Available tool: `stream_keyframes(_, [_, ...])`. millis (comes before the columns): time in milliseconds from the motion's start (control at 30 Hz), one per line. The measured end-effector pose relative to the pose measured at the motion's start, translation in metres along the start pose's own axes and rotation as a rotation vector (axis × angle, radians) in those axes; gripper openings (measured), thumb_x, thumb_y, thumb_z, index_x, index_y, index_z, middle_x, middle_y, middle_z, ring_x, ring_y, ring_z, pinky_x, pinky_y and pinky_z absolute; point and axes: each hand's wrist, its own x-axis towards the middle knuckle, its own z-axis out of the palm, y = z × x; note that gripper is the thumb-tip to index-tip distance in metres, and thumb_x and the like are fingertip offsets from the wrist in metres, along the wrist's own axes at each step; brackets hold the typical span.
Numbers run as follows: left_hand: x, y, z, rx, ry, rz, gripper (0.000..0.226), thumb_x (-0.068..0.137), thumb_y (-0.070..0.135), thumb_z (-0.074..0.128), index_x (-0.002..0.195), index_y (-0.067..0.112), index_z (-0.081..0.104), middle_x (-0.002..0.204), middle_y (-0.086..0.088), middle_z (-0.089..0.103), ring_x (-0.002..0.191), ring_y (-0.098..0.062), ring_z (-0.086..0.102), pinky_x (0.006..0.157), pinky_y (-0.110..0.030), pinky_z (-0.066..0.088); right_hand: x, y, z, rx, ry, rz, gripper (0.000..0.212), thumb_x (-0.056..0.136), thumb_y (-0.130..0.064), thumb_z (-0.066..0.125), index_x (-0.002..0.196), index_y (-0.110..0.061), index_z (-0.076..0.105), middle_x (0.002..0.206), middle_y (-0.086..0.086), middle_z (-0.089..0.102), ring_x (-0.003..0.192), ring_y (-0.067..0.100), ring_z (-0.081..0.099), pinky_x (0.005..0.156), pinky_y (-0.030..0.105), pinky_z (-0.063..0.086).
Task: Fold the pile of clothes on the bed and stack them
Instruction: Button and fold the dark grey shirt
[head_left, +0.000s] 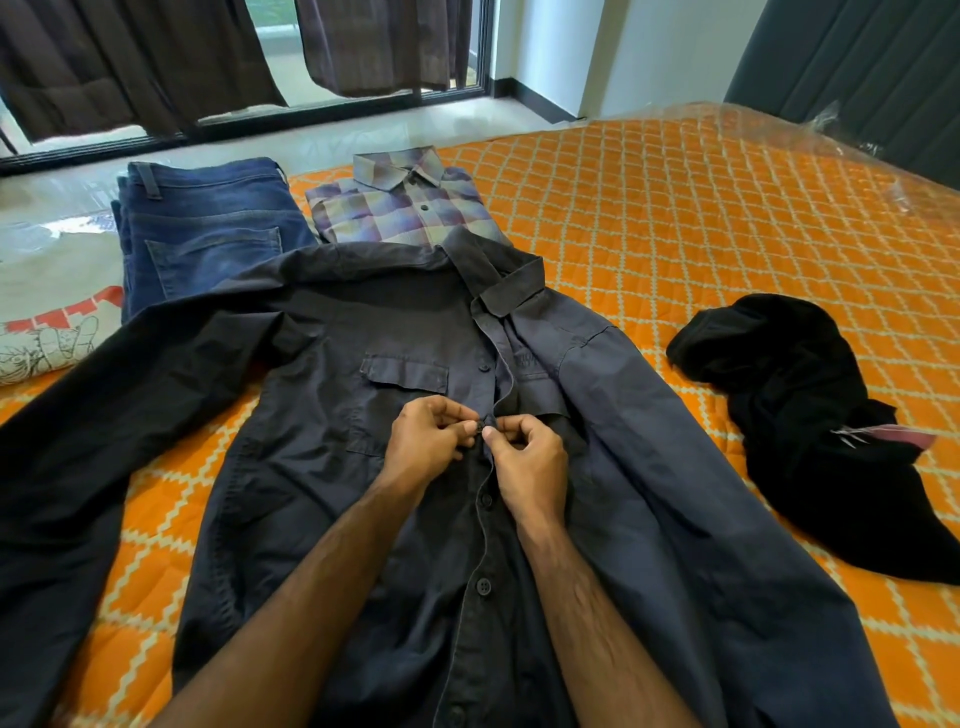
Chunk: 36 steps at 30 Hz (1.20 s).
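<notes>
Dark shirt (363, 467): left sleeve and hem cut off by the frame edges. Plaid shirt (400, 208): lower part hidden under the dark shirt's collar. Printed cloth (47, 338): cut off at left. Black garment (810, 426): crumpled, type indeterminable.

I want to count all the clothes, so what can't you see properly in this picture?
- Head view: the dark shirt runs off the bottom and left edges, so hem and left cuff are cut off.
- Both forearms cover part of its button row.
- The black garment is crumpled; its type is unclear.
- The printed cloth is cut by the left edge.
</notes>
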Motion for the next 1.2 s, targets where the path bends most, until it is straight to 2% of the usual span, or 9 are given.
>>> stream_keyframes(300, [-0.004, -0.003, 0.005, 0.007, 0.063, 0.020, 0.015, 0.090, 0.004, 0.073, 0.083, 0.018, 0.072, 0.077, -0.002, 0.075, 0.072, -0.014, 0.071, 0.066, -0.026, 0.058, 0.005, 0.003, -0.010, 0.215, -0.123, 0.051, 0.017, 0.092, -0.012, 0.069, 0.078, -0.017, 0.077, 0.076, 0.001, 0.076, 0.074, 0.012, 0.070, 0.071, 0.028, 0.057])
stream_keyframes(400, [-0.004, -0.006, 0.002, -0.029, 0.037, 0.022, 0.013, 0.089, 0.004, 0.074, 0.085, 0.016, 0.074, 0.079, -0.004, 0.076, 0.074, -0.016, 0.072, 0.067, -0.025, 0.058, 0.008, -0.002, -0.014, 0.238, -0.209, 0.098, 0.003, 0.087, -0.008, 0.076, 0.085, -0.008, 0.078, 0.079, 0.006, 0.078, 0.077, 0.017, 0.074, 0.073, 0.027, 0.059])
stream_keyframes(567, [-0.004, -0.008, -0.007, -0.161, -0.038, 0.015, 0.005, 0.092, 0.008, 0.072, 0.092, 0.007, 0.077, 0.088, -0.012, 0.078, 0.084, -0.022, 0.074, 0.069, -0.024, 0.059, 0.014, -0.003, -0.009, 0.115, -0.249, 0.130, 0.016, 0.075, -0.027, 0.086, 0.075, -0.013, 0.078, 0.073, 0.001, 0.077, 0.074, 0.019, 0.075, 0.078, 0.042, 0.062])
stream_keyframes(667, [-0.004, -0.005, -0.010, -0.169, -0.077, 0.007, 0.011, 0.086, 0.021, 0.080, 0.090, 0.011, 0.079, 0.085, -0.008, 0.078, 0.084, -0.016, 0.074, 0.075, -0.027, 0.061, 0.015, -0.003, -0.007, 0.021, -0.264, 0.123, 0.034, 0.064, -0.053, 0.079, 0.072, -0.020, 0.076, 0.071, -0.006, 0.076, 0.074, 0.015, 0.074, 0.079, 0.046, 0.062])
stream_keyframes(733, [-0.002, -0.005, -0.008, -0.094, -0.037, 0.020, 0.007, 0.084, 0.017, 0.083, 0.086, 0.014, 0.078, 0.081, -0.004, 0.078, 0.081, -0.015, 0.075, 0.071, -0.026, 0.061, 0.017, -0.001, -0.006, -0.023, -0.258, 0.099, 0.044, 0.055, -0.064, 0.072, 0.072, -0.023, 0.076, 0.071, -0.009, 0.075, 0.074, 0.013, 0.073, 0.078, 0.046, 0.062])
stream_keyframes(800, [0.000, -0.005, -0.003, 0.008, 0.045, 0.026, 0.009, 0.084, 0.012, 0.081, 0.081, 0.017, 0.075, 0.077, -0.002, 0.076, 0.076, -0.016, 0.073, 0.065, -0.025, 0.060, 0.020, 0.002, -0.005, -0.014, -0.267, 0.092, 0.038, 0.057, -0.059, 0.075, 0.073, -0.024, 0.076, 0.072, -0.009, 0.075, 0.074, 0.014, 0.074, 0.078, 0.048, 0.061])
stream_keyframes(933, [0.007, -0.005, 0.001, 0.134, 0.094, 0.027, 0.010, 0.086, 0.012, 0.079, 0.080, 0.018, 0.072, 0.077, -0.001, 0.073, 0.078, -0.018, 0.071, 0.073, -0.038, 0.062, 0.021, 0.002, -0.004, -0.036, -0.233, 0.108, 0.013, 0.069, -0.043, 0.080, 0.073, -0.032, 0.074, 0.074, -0.013, 0.075, 0.078, 0.012, 0.072, 0.081, 0.044, 0.061])
stream_keyframes(1067, [0.008, -0.004, -0.002, 0.073, 0.040, -0.008, 0.009, 0.088, 0.006, 0.076, 0.089, 0.012, 0.070, 0.082, -0.008, 0.073, 0.084, -0.025, 0.072, 0.074, -0.038, 0.063, 0.018, 0.004, -0.002, -0.025, -0.201, 0.098, 0.010, 0.072, -0.040, 0.080, 0.072, -0.035, 0.071, 0.074, -0.013, 0.073, 0.078, 0.011, 0.070, 0.077, 0.039, 0.059])
stream_keyframes(1200, [0.004, -0.008, -0.001, 0.247, 0.082, 0.097, 0.017, 0.085, 0.009, 0.078, 0.095, 0.017, 0.067, 0.077, -0.001, 0.071, 0.074, -0.012, 0.068, 0.073, -0.029, 0.058, 0.020, 0.006, -0.006, 0.061, -0.191, 0.109, 0.011, 0.080, -0.029, 0.077, 0.074, -0.023, 0.071, 0.069, -0.006, 0.071, 0.067, 0.012, 0.067, 0.066, 0.034, 0.056])
